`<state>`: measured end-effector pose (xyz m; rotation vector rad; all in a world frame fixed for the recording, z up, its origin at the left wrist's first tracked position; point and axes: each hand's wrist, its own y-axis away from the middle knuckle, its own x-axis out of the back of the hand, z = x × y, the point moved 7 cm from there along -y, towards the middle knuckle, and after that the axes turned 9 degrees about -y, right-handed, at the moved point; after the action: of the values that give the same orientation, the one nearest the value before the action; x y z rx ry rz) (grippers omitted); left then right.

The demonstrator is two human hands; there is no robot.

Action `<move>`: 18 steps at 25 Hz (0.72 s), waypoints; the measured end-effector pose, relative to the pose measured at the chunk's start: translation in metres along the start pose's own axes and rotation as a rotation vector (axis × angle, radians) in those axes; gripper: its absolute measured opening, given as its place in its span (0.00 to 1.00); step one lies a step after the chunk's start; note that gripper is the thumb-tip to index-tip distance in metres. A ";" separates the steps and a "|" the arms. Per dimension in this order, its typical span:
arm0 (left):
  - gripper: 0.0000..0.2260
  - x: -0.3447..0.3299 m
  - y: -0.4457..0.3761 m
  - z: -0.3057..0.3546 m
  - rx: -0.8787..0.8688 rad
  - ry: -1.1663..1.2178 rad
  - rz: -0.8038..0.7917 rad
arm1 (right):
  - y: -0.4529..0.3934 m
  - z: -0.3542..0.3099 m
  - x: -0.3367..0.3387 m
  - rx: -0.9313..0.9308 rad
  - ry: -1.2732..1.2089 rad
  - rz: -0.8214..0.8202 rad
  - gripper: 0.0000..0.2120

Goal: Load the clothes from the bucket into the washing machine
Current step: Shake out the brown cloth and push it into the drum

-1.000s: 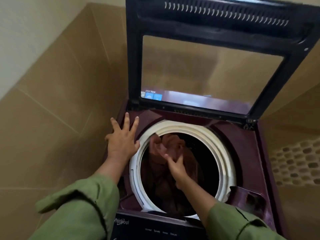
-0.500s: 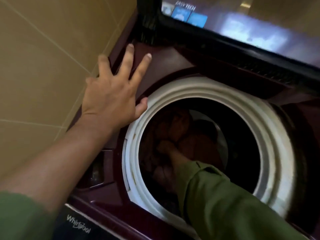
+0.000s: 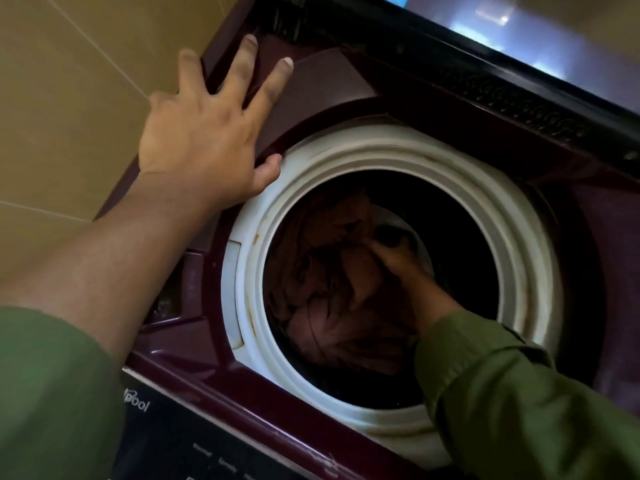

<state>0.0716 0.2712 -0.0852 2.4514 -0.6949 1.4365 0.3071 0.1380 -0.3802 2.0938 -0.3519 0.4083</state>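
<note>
The maroon top-loading washing machine (image 3: 322, 84) fills the view, its white drum ring (image 3: 512, 216) wide open. Reddish-brown clothes (image 3: 332, 271) lie crumpled inside the drum. My left hand (image 3: 204, 133) rests flat on the machine's top left corner, fingers spread, thumb touching the white ring. My right hand (image 3: 394, 258) reaches deep into the drum and its fingers are closed on a fold of the brown cloth, with something dark at the fingertips. The bucket is out of view.
The raised black lid (image 3: 519, 64) stands along the far edge, its glass showing reflections. A tan tiled wall (image 3: 69, 98) runs close along the left side. The dark control panel (image 3: 214, 445) with the brand name lies at the near edge.
The camera has dropped closer over the drum. My right hand has gone deeper and moved rightward inside, shifting the brown clothes. My left hand has stayed on the machine's corner.
</note>
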 end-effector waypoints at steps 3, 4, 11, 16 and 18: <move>0.39 -0.002 -0.001 -0.002 0.009 0.003 -0.011 | 0.057 0.029 -0.045 0.083 0.422 -0.137 0.28; 0.39 -0.003 0.000 -0.002 0.010 0.002 -0.013 | 0.074 0.027 -0.054 0.177 0.540 -0.022 0.23; 0.38 -0.009 0.000 -0.004 0.009 0.051 0.014 | 0.084 0.018 -0.146 0.340 0.544 -0.150 0.27; 0.34 -0.021 -0.002 -0.010 0.009 0.113 0.054 | 0.049 0.041 -0.189 0.146 0.440 -0.489 0.33; 0.33 -0.020 -0.003 -0.013 0.004 0.105 0.070 | 0.041 0.038 -0.193 0.205 0.559 -0.533 0.34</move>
<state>0.0552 0.2842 -0.0956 2.3566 -0.7621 1.5808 0.1221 0.1014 -0.4496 2.0607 0.5838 0.6947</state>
